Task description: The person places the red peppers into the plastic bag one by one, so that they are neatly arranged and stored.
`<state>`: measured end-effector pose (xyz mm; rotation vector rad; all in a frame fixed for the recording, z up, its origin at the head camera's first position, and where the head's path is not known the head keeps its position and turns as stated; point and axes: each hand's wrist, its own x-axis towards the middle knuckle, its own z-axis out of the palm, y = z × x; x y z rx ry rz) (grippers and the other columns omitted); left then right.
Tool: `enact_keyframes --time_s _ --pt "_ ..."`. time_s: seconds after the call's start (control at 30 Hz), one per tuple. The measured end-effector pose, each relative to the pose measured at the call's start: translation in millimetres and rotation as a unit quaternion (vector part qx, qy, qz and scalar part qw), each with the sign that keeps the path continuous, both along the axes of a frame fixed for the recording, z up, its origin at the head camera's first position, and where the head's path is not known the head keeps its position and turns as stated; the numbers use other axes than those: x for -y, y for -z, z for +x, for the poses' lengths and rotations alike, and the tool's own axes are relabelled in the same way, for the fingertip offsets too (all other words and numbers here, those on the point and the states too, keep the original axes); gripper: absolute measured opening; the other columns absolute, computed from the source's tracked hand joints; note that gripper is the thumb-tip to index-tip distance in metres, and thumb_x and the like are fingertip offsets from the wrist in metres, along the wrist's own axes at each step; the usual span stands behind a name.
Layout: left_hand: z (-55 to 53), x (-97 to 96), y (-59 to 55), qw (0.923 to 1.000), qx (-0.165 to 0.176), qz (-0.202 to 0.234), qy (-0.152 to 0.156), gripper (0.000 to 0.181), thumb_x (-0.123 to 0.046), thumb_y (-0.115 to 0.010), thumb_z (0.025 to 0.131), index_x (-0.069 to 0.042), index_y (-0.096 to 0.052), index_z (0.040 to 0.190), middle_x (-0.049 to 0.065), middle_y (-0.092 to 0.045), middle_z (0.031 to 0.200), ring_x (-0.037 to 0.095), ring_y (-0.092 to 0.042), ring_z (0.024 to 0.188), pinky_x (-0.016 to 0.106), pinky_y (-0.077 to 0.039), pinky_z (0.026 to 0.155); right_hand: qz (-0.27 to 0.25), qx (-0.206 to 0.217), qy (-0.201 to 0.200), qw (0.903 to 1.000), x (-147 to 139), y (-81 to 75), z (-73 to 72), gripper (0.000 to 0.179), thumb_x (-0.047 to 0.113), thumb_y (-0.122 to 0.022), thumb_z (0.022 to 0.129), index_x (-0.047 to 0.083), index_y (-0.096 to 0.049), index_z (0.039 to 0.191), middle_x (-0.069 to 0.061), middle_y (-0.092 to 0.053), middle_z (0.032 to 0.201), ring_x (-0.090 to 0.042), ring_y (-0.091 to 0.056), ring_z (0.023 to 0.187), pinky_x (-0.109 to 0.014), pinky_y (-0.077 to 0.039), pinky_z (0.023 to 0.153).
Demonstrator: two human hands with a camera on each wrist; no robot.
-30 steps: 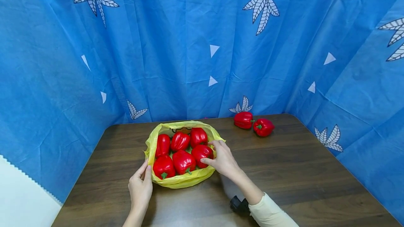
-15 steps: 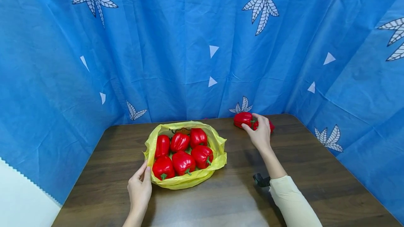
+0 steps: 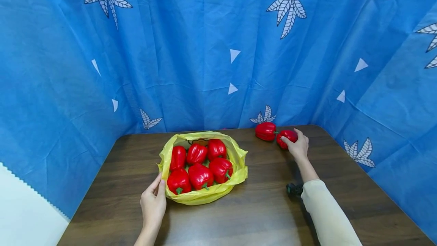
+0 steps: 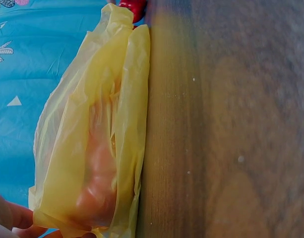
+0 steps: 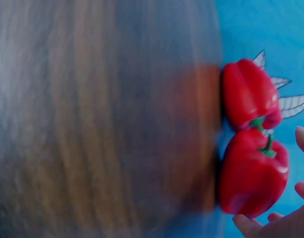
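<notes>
My left hand pinches the left rim of a yellow plastic bag. Several red bell peppers with green stems lie inside its wide mouth. At the back right, my right hand spreads around the near right side of a loose red bell pepper. In the right wrist view one fingertip is right at the lower edge of this pepper, while other fingertips stand apart from it. A second loose red bell pepper lies beside it, stem towards the first. The left wrist view shows the bag's side, a pepper faint through it.
The dark wooden table carries the bag and peppers. A blue patterned curtain rises behind and along both sides. A small black device sits at the right wrist. A white surface shows at the lower left.
My right hand has left the pepper at the bag's right side and moved right and back to the right loose pepper. The left hand keeps its pinch on the bag rim.
</notes>
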<state>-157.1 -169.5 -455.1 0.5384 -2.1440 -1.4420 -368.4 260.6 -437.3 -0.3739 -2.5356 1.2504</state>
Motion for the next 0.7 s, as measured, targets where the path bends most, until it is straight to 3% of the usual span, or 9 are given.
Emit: enact_keyframes --time_s 0.1,0.17,0.3,0.7 --pt "-0.1 0.0 -0.3 1.0000 0.004 -0.001 0.000 0.032 -0.022 -0.051 0.090 -0.012 -0.057 0.120 0.009 -0.056 0.119 0.018 -0.053 0.105 -0.001 -0.036 0.072 -0.019 0.025 0.005 0.9995 -3 4.4 -1.7 0.074 0.037 -0.062 0.080 0.011 -0.026 0.139 -0.021 -0.026 0.136 -0.037 -0.025 0.123 -0.056 -0.045 0.074" --pt "-0.3 -0.4 -0.5 1.0000 0.005 -0.003 0.001 0.032 -0.022 -0.051 0.090 -0.012 -0.057 0.120 0.009 -0.056 0.119 0.017 -0.053 0.106 0.007 -0.041 0.077 -0.035 0.033 0.006 0.9988 -6 8.4 -2.7 0.074 0.036 -0.062 0.080 0.012 -0.025 0.140 -0.020 -0.025 0.137 -0.037 -0.024 0.124 -0.055 -0.046 0.074" --pt "-0.8 -1.1 -0.7 1.0000 0.003 -0.005 0.004 0.032 -0.021 -0.051 0.090 -0.011 -0.056 0.121 0.008 -0.056 0.121 0.019 -0.051 0.109 0.027 -0.042 0.084 -0.056 0.033 0.006 0.9979 -10 16.4 -5.4 0.069 0.034 -0.059 0.083 0.016 -0.026 0.140 -0.020 -0.023 0.139 -0.038 -0.023 0.124 -0.054 -0.040 0.089" --pt "-0.6 0.1 0.2 0.9999 0.003 -0.011 0.002 0.032 -0.020 -0.050 0.090 -0.011 -0.057 0.120 0.008 -0.056 0.121 0.019 -0.050 0.110 0.028 -0.041 0.085 -0.072 0.019 0.016 0.9971 -11 23.7 -9.3 0.062 0.032 -0.059 0.084 0.019 -0.031 0.138 -0.017 -0.027 0.139 -0.036 -0.025 0.124 -0.052 -0.037 0.095"
